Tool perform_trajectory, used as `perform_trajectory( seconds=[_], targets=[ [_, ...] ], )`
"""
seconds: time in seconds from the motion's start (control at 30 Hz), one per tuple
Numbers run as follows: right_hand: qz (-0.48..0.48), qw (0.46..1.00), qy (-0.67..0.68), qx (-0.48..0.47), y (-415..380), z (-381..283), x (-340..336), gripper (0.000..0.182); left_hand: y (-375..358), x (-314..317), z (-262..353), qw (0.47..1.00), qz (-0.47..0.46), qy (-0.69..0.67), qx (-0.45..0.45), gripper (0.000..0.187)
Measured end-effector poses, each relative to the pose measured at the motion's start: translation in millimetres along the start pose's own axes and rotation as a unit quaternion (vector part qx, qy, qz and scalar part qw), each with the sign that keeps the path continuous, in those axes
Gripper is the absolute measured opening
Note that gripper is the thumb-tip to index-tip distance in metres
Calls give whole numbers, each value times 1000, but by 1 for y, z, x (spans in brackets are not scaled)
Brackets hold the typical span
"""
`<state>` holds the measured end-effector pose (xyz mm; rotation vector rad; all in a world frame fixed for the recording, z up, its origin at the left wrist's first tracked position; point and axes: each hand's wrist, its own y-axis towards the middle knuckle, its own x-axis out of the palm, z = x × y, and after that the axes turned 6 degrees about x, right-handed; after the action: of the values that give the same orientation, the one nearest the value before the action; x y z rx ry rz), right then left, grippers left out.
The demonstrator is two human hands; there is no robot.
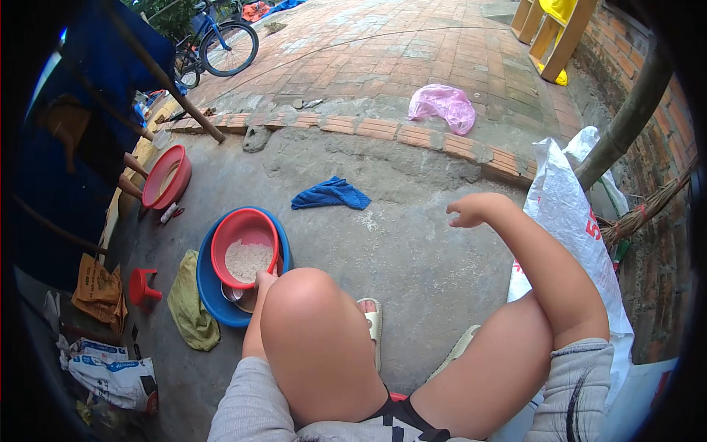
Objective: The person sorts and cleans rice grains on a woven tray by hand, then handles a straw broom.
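My left hand (266, 279) grips the near rim of a red plastic basin (215, 247), partly hidden behind my raised knee. White grains that look like rice (249, 259) lie inside it. Beneath, a larger blue basin (209, 295) holds the red one, and a shiny metal bowl (231, 293) shows between them. Out to the right, my right hand (471, 210) hangs above the concrete floor with its fingers bent and apart, and I see nothing in it. Loose pale grains (442, 276) are scattered on the floor below.
A blue cloth (331, 194) lies ahead, a green sack (193, 306) left of the basins. Further left are a small red stool (143, 286) and another red basin (168, 177) beside a person's legs (132, 177). A white sack (556, 214) stands at right, near a bamboo pole (626, 118).
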<state>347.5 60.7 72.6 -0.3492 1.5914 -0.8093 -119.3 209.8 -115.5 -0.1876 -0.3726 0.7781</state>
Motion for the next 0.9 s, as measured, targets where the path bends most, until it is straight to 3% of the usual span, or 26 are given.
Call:
perform_trajectory(
  seconds=[0.13,0.23,0.4,0.43,0.47,0.5,0.53,0.57,0.6,0.63,0.67,0.73,0.8,0.83,0.9],
  targets=[
    [1,1000,22,1,-8,-4,-7,51,27,24,30,996,37,74,33,49],
    [11,999,33,-28,-13,-4,-8,52,28,63,49,991,47,100,74,53],
    [9,999,49,0,-5,14,-5,51,7,147,75,976,51,158,142,60],
    [4,999,36,15,-4,16,-6,50,-66,172,119,960,-99,134,223,64],
    [-29,998,39,26,-5,18,-13,54,-91,203,135,926,-217,72,300,58],
    [-31,998,39,29,-10,18,-17,54,-136,228,158,890,-349,27,293,51],
    [48,997,47,32,-17,17,-19,57,-197,246,184,837,-474,16,271,49],
    [128,990,54,35,-25,15,-23,61,-246,251,197,838,-474,16,269,49],
    [175,983,55,22,-35,10,-28,63,-291,254,207,683,-600,111,400,53],
    [224,973,58,10,-48,7,-34,65,-332,256,212,480,-688,199,507,57],
    [266,960,87,-26,-66,3,-43,65,-365,245,208,392,-715,241,526,62],
    [302,944,115,-65,-89,1,-55,64,-399,233,184,333,-761,222,511,65],
    [417,861,230,-177,-95,6,-60,64,-401,237,153,344,-764,219,500,65],
    [413,864,227,-178,-95,10,-58,64,-397,240,143,348,-765,233,490,64],
    [392,912,108,-63,-95,17,-53,58,-391,253,129,378,-759,247,470,64]
  ],
)
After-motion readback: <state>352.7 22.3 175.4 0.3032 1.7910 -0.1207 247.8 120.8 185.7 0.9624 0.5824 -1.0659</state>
